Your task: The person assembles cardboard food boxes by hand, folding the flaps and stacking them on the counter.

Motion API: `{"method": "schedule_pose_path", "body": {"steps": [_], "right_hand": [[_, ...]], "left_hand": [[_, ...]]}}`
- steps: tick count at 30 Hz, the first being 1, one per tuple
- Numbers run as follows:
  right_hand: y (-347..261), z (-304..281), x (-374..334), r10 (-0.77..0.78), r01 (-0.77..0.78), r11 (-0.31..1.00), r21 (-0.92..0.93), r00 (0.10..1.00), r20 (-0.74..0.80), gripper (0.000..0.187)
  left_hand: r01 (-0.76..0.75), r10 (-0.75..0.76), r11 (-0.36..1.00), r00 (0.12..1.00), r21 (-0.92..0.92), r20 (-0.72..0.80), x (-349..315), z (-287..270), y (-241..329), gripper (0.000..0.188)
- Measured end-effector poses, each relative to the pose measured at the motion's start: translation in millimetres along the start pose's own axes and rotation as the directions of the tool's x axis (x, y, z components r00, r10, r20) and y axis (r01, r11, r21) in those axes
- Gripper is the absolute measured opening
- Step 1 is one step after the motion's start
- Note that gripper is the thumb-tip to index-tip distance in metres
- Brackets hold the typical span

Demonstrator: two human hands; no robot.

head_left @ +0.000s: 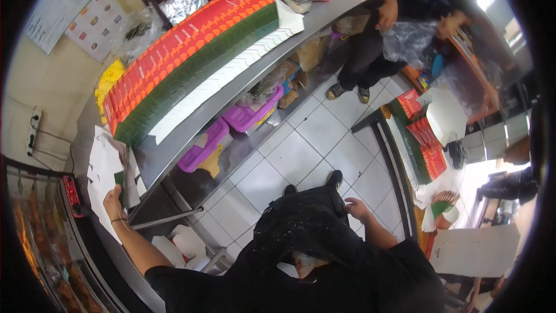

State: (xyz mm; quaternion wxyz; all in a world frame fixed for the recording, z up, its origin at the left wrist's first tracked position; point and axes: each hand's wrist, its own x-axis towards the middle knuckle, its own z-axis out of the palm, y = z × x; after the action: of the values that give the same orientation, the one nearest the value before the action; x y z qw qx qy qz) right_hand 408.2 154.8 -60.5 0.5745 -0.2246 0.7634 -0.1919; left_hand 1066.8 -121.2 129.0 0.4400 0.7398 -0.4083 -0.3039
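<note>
At the left end of the steel counter, my left hand [113, 202] is closed at the edge of white flattened cartons [103, 165], its thumb beside a small dark green panel. Just beyond them, a long row of overlapping folded cartons [191, 52] stretches along the counter, with red and orange tops, green sides and white flaps. My right hand [358, 208] hangs beside my right hip, holding nothing, its fingers loosely apart. Nearest to it is the worktable on the right, which my hand does not touch.
Purple baskets [255, 110] sit on the shelf under the counter. Across the tiled floor [301, 150], a person [431, 0] handles a clear plastic bag [408, 40]. More red and green cartons [425, 145] lie on the right worktable. A glass-fronted display case [52, 243] stands at lower left.
</note>
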Motion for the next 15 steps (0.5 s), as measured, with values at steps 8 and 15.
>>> {"method": "schedule_pose_path", "body": {"steps": [8, 15], "right_hand": [[-20.6, 0.1, -1.3, 0.034, -0.034, 0.999, 0.017, 0.999, -0.028, 0.040], [-23.6, -8.7, 5.1, 0.015, -0.020, 0.997, -0.069, 0.998, -0.067, 0.041]], "left_hand": [[0.201, -0.126, 0.881, 0.972, -0.428, 0.197, 5.7, 11.6, -13.2, 0.020], [-0.368, 0.344, 0.837, 0.930, 0.405, 0.132, -24.2, 39.3, 10.2, 0.020]]}}
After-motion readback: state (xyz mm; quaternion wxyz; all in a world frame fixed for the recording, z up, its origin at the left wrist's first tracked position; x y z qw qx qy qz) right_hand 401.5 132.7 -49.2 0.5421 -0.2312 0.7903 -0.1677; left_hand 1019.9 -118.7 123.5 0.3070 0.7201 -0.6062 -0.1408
